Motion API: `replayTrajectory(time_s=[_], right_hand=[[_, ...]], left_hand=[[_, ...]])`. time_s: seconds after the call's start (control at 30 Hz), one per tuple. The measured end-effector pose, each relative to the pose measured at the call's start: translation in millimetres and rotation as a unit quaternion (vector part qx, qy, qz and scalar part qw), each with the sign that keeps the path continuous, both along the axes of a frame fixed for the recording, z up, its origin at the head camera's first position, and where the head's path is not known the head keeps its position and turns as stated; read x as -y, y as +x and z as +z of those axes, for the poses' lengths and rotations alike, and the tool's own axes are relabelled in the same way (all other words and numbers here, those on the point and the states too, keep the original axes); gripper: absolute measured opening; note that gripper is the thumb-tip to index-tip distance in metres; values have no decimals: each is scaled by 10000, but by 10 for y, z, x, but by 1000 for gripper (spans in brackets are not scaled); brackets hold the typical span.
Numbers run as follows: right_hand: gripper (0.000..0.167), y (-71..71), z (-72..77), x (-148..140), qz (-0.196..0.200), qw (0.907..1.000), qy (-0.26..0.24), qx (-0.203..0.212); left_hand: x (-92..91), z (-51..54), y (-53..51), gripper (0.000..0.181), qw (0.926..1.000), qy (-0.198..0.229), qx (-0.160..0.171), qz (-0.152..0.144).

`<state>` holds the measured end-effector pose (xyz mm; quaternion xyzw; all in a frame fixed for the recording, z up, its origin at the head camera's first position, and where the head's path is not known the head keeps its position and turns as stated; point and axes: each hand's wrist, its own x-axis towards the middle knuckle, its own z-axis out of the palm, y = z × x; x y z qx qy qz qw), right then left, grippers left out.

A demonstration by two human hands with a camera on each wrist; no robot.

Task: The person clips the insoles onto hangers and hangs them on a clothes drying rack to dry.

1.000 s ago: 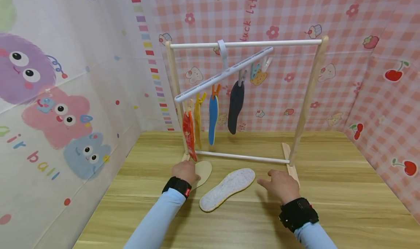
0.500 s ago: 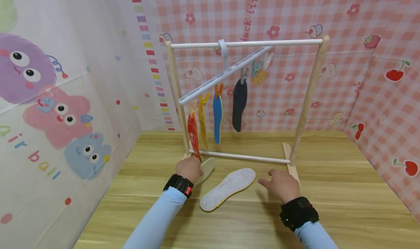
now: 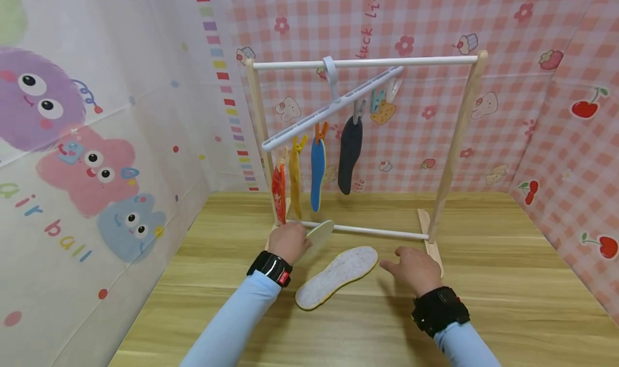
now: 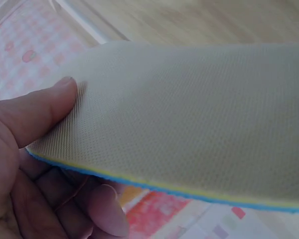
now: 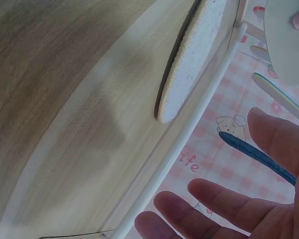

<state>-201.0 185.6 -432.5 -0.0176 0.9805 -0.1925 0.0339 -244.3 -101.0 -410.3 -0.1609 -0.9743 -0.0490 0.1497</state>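
Observation:
My left hand pinches a beige insole at one side, holding it tilted above the table. In the left wrist view the thumb lies on the insole's mesh face, and its edge shows yellow and blue layers. A grey felt insole with a yellowish rim lies flat between the hands. Right of it, my right hand hovers with fingers relaxed and holds nothing. From a white hanger, clips hold a red insole, a yellow one, a blue one and a dark grey one.
A rack with wooden posts and a white top bar stands behind the hands, its lower bar near the table. A teal clip and a white clip hang at the hanger's right end. Patterned cloth surrounds the wooden table.
My left hand has raised the beige insole off the table, tilted it and moved slightly right and away. The hanging insoles have swayed a little. My right hand stays where it was.

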Motion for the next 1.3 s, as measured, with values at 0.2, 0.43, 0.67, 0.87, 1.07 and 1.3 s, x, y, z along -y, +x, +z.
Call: replayTrajectory(time_s=[0.2, 0.43, 0.67, 0.87, 1.07, 1.3], right_hand=[[58, -7, 6, 4, -5, 10000, 15, -44], [57, 4, 25, 6, -8, 10000, 16, -56], [58, -12, 41, -23, 34, 9999, 74, -112], [62, -43, 81, -39, 31, 9998, 56, -172], [61, -63, 102, -40, 30, 9998, 113, -189], [59, -120, 158, -64, 149, 9994, 182, -254]], left_hand=[[-58, 51, -32, 22, 9998, 175, -55, -126], [-119, 90, -55, 23, 9989, 387, -20, -251], [-205, 176, -53, 32, 9983, 510, -65, -270], [-248, 196, -91, 35, 9971, 620, -236, -366], [-263, 205, -143, 38, 9957, 764, -278, -444], [-293, 227, -208, 40, 9934, 1022, -79, -517]])
